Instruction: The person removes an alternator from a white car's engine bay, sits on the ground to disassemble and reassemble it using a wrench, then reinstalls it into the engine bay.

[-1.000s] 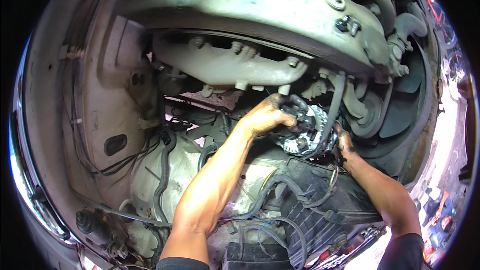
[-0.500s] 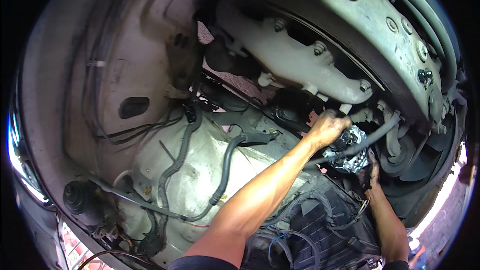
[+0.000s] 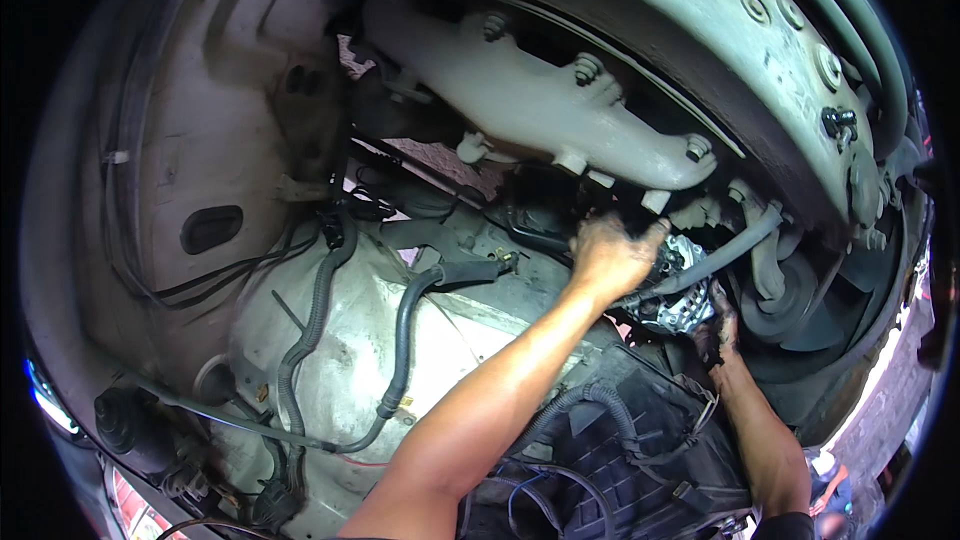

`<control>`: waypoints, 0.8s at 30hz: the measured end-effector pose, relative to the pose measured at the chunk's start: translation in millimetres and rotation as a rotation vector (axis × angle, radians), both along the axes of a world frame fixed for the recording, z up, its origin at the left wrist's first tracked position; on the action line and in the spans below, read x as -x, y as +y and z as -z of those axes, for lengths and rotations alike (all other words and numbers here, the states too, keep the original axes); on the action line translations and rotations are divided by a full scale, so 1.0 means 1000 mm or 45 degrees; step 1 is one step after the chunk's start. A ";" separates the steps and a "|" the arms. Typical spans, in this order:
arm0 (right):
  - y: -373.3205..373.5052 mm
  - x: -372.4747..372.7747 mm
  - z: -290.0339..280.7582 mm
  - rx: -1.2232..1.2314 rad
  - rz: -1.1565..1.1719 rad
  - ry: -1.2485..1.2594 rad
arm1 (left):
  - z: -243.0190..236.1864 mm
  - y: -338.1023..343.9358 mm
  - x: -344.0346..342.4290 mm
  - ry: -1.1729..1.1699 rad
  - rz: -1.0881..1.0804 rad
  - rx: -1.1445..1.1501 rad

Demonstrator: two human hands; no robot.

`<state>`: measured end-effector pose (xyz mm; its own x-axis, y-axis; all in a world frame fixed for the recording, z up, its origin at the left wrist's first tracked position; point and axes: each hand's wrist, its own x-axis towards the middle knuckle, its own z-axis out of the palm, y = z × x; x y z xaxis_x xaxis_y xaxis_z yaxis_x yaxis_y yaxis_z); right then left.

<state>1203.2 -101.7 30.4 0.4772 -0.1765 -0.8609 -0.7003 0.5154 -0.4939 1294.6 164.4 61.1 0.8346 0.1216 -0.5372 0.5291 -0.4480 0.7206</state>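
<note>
A silver alternator (image 3: 676, 302) sits low in the engine bay, crossed by a grey rubber hose (image 3: 730, 252). My left hand (image 3: 612, 258) is at its upper left, fingers curled into the shadow below the pale exhaust manifold (image 3: 530, 105); whatever they hold is hidden. My right hand (image 3: 722, 325), blackened with grime, grips the alternator's right side from below, its fingers partly out of sight. Just right of that hand is a belt pulley (image 3: 785, 310).
The metal inner panel (image 3: 160, 190) lines the left, with a pump-like black cylinder (image 3: 125, 425) and corrugated looms (image 3: 305, 360). A ribbed black plastic box (image 3: 620, 465) lies below the alternator. Fan blades (image 3: 845, 295) are at right. A person (image 3: 832, 490) shows outside, lower right.
The view has turned, shifting the bay within the picture. My left hand has moved off the alternator's top toward the shadowed space at its left; my right hand stays on the alternator.
</note>
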 end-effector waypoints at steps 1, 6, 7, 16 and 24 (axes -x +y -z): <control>-0.001 0.000 -0.001 -0.032 -0.008 -0.016 | 0.004 0.011 -0.004 0.154 0.038 0.166; -0.005 0.003 -0.001 -0.078 -0.063 -0.048 | 0.021 0.084 0.003 0.142 -0.122 -0.209; -0.006 0.003 -0.001 -0.049 -0.085 -0.042 | 0.024 0.090 0.009 0.031 -0.119 -0.571; -0.006 0.004 0.004 -0.088 0.026 -0.063 | 0.064 0.096 0.013 0.121 0.081 -0.542; -0.010 0.005 0.006 0.005 0.075 0.032 | 0.016 0.050 0.016 -0.075 0.562 -0.387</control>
